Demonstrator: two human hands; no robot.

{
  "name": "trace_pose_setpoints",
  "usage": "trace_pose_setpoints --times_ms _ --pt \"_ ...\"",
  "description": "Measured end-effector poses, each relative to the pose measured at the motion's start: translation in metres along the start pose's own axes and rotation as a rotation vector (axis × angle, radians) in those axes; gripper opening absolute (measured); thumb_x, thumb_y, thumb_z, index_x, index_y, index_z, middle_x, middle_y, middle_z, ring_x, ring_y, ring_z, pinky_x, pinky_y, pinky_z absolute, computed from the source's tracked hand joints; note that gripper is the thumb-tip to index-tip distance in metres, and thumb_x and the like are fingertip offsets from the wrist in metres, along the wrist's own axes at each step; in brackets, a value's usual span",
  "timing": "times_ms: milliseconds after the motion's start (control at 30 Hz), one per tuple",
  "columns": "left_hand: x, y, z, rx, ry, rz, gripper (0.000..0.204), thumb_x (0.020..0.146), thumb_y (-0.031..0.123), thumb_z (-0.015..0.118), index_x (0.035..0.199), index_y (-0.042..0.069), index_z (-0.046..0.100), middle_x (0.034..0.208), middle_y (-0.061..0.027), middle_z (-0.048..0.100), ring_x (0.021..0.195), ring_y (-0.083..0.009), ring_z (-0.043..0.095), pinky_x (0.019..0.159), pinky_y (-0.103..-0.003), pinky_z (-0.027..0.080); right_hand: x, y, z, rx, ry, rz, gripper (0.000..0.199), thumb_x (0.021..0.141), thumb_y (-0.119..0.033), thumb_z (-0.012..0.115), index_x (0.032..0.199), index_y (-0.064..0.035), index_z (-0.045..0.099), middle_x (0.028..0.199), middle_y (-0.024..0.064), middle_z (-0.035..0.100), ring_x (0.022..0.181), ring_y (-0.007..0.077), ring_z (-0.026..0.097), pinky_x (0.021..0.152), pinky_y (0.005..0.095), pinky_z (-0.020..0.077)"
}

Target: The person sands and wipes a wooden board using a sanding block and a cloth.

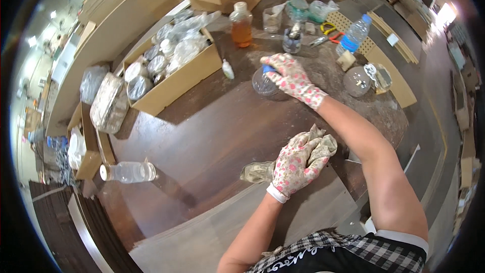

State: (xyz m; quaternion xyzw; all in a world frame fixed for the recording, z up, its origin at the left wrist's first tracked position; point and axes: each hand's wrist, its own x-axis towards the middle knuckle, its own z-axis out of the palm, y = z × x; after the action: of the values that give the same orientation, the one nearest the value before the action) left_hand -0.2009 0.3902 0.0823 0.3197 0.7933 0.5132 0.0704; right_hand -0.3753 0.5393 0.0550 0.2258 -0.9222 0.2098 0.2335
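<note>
My left hand (294,168), in a white glove with pink flowers, is closed around a crumpled, dirty rag (321,146) near the table's front edge. A loose end of greyish-green cloth (257,172) lies on its left side. Farther off, my right hand (290,77), gloved alike, grips the blue top of a clear bottle (263,84) standing on the dark brown table (187,121). Beyond this hand are a small dark-stained jar (291,40) and a bottle of amber liquid (241,25). A small white dropper bottle (228,69) lies to its left.
A cardboard box (174,79) full of plastic-wrapped items stands at the left, beside a wrapped bundle (109,103). A clear bottle (128,172) lies at the near left. Pliers (335,37), a water bottle (355,34) and a round glass container (357,81) are at the right.
</note>
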Motion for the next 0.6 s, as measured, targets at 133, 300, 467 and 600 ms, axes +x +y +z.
trace_pose_setpoints --times_ms 133,300,467,600 --pt "-0.004 -0.007 0.001 -0.356 0.154 -0.065 0.036 0.083 0.023 0.059 0.112 0.003 0.061 0.115 -0.0190 0.059 0.107 -0.0356 0.055 0.093 -0.042 0.043 0.005 -0.046 -0.021 0.098 -0.037 -0.120 0.039 0.084 -0.025 0.062 0.119 -0.0080 0.059 0.114 0.0107 0.060 0.109 0.0287 0.053 0.099 0.0401 0.0397" --pt "-0.006 -0.016 0.009 -0.143 0.127 -0.017 0.038 0.079 0.013 0.055 0.116 0.005 0.060 0.114 -0.0145 0.060 0.108 -0.0331 0.056 0.094 -0.039 0.043 -0.010 -0.048 0.008 0.324 -0.004 -0.049 0.027 0.089 -0.026 0.058 0.109 -0.0087 0.063 0.106 0.0114 0.063 0.103 0.0293 0.057 0.093 0.0402 0.0441" --pt "0.001 -0.014 -0.007 -0.794 -0.133 -0.152 0.038 0.085 0.012 0.051 0.120 -0.001 0.057 0.121 -0.0116 0.059 0.114 -0.0227 0.053 0.100 -0.036 0.038 -0.035 0.033 -0.012 -0.305 -0.247 0.418 0.040 0.083 -0.030 0.060 0.113 -0.0045 0.058 0.117 0.0179 0.055 0.110 0.0347 0.052 0.095 0.0427 0.0418" --pt "0.000 -0.030 -0.010 -1.004 -0.218 -0.081 0.042 0.082 0.015 0.059 0.123 0.004 0.057 0.118 -0.0130 0.059 0.116 -0.0296 0.052 0.101 -0.040 0.038 -0.038 0.042 -0.015 -0.544 -0.608 0.448 0.030 0.079 -0.019 0.062 0.105 -0.0030 0.061 0.112 0.0188 0.057 0.103 0.0344 0.057 0.087 0.0424 0.0483"
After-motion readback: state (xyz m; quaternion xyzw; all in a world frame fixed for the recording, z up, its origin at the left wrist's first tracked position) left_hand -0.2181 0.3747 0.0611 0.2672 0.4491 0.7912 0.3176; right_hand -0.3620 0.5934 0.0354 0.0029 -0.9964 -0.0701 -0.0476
